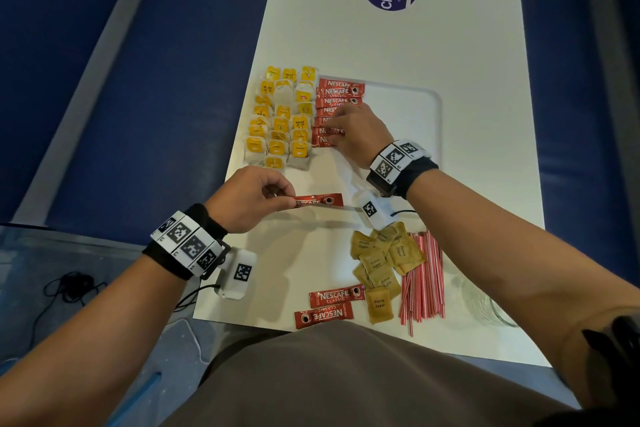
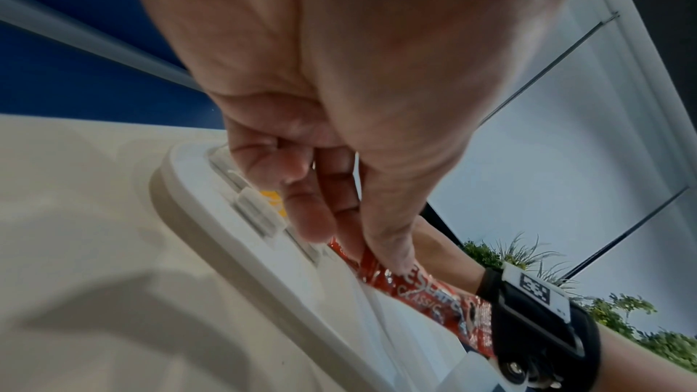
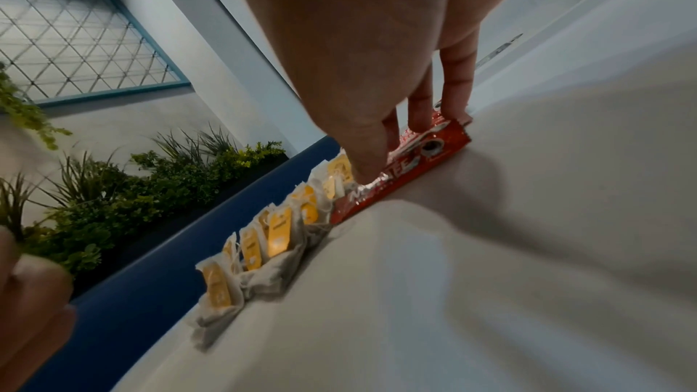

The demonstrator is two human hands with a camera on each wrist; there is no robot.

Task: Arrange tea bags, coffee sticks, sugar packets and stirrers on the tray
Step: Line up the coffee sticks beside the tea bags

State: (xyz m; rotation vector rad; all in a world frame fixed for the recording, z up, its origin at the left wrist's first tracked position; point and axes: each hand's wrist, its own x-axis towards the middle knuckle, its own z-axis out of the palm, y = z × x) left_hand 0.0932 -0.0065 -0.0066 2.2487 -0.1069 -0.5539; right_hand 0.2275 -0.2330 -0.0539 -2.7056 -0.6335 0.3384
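Watch out: your right hand (image 1: 356, 137) is pressing on the red coffee sticks (image 1: 337, 104) that lie in a neat row in the middle of the head view, and if your fingers slide, I think the whole row could fan out or bump into the yellow tea bags (image 1: 282, 116) just to its left. The sticks overlap each other a little, so a push on one could move its neighbours too. In the right wrist view your fingertips (image 3: 371, 172) come straight down on top of the nearest stick; the fingers are fairly straight and pressing, not wrapped round anything. Your left hand (image 1: 249, 199) is lower and to the left in the head view, and it pinches one more coffee stick (image 1: 320, 201) by its left end, between thumb and fingers. Most of that stick pokes out to the right of your fingers, so it could droop or twist when you carry it. It hangs over the near edge of the white tray (image 1: 434, 95), well short of the row. At the bottom of the head view, two loose coffee sticks (image 1: 329, 307), the brown sugar packets (image 1: 379, 262) and the red striped stirrers (image 1: 422, 279) lie on the table, not yet on the tray.
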